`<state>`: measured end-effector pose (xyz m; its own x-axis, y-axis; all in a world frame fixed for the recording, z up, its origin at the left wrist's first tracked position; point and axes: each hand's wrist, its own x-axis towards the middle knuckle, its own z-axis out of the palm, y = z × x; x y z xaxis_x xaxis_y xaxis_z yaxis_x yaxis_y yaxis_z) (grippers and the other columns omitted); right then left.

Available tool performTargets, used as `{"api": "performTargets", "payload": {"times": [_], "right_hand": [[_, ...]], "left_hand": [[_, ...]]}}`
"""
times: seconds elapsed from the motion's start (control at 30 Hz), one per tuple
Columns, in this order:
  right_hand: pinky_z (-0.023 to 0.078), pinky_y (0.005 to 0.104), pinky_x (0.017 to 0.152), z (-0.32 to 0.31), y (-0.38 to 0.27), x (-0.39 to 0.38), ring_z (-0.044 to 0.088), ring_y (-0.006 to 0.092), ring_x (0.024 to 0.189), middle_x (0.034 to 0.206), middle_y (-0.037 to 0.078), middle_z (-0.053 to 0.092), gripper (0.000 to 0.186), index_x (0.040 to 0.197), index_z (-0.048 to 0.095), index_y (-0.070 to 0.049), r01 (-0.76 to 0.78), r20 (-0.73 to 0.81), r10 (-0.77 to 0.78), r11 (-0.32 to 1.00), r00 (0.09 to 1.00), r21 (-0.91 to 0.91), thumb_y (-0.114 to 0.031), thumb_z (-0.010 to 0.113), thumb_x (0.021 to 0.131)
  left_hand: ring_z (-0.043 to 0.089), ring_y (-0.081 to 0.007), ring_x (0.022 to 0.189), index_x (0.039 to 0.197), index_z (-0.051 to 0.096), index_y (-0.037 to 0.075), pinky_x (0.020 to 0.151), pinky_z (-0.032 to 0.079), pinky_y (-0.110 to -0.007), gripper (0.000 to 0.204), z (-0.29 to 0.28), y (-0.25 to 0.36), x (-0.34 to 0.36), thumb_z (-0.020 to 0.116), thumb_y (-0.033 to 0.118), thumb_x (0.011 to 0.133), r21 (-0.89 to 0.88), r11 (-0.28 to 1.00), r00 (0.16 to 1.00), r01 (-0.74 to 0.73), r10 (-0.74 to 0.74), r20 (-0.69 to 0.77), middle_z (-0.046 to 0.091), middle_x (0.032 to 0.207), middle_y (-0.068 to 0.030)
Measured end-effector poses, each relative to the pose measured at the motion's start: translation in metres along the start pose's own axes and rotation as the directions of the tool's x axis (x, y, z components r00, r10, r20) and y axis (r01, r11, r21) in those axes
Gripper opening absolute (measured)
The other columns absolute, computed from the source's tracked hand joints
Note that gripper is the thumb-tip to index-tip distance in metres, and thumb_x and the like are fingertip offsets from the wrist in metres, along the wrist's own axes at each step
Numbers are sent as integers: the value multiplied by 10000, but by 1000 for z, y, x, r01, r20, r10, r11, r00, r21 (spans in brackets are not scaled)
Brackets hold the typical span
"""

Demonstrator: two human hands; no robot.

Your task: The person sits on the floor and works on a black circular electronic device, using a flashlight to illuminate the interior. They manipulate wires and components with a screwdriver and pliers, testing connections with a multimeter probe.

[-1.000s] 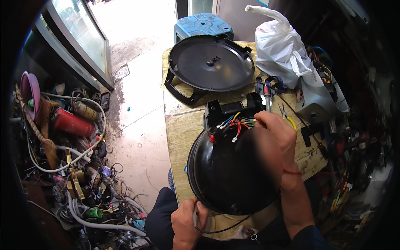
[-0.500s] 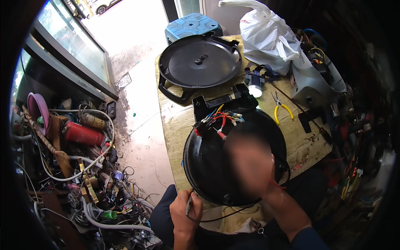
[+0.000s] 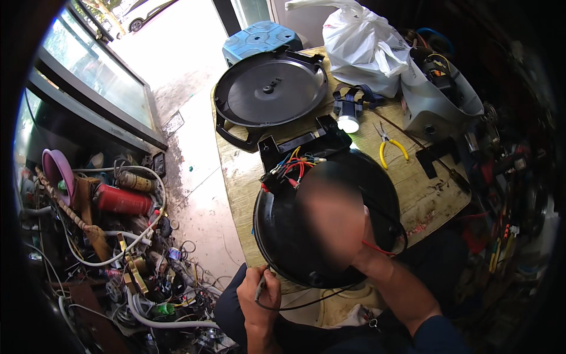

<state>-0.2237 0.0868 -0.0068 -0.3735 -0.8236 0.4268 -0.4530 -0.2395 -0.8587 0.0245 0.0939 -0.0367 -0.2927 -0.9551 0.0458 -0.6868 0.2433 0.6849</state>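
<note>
A black round appliance base (image 3: 283,236) lies on the table with its underside up. From its far side, near a black bracket (image 3: 295,144), comes a bunch of coloured wires (image 3: 300,165) with terminals. My left hand (image 3: 259,295) is closed on a dark test probe (image 3: 260,287) at the base's near left edge; a black lead (image 3: 306,307) trails from it. Over the base, my right hand (image 3: 342,227) is largely blurred. A red test probe (image 3: 293,183) sticks out ahead of it among the wires, and a red lead (image 3: 377,248) runs out by the wrist.
Behind the base lies a black round cover (image 3: 271,94) with screws on it. To the right are a lit headlamp (image 3: 348,121), yellow-handled pliers (image 3: 389,150), a screwdriver (image 3: 457,177), a white plastic bag (image 3: 365,53) and a grey housing (image 3: 439,106). Clutter with a red cylinder (image 3: 124,200) fills the left floor.
The whole view has shifted a little, so the table appears further left. The red probe has moved slightly left and closer to the wires. My left hand keeps its place at the base's edge.
</note>
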Motion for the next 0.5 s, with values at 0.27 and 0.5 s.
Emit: {"api": "performTargets", "payload": {"times": [0.27,0.5], "right_hand": [[616,417,793,5,11,-7,759,382,958,1085,207,755,260,1218,716,-20,8,-44,-8,1000,999,3,-130,726,982],[576,467,850,2,12,-13,720,418,988,1074,227,742,247,1168,697,29,-47,-99,58,993,993,106,-135,675,984]], "left_hand": [[651,-259,659,972,634,-10,631,524,-386,153,1,-1,1,566,118,1021,-63,987,989,147,-146,21,668,739,-145],[710,-299,800,1019,662,-24,779,569,-423,365,3,23,-5,516,301,1100,9,988,985,153,-153,77,762,896,-191]]}}
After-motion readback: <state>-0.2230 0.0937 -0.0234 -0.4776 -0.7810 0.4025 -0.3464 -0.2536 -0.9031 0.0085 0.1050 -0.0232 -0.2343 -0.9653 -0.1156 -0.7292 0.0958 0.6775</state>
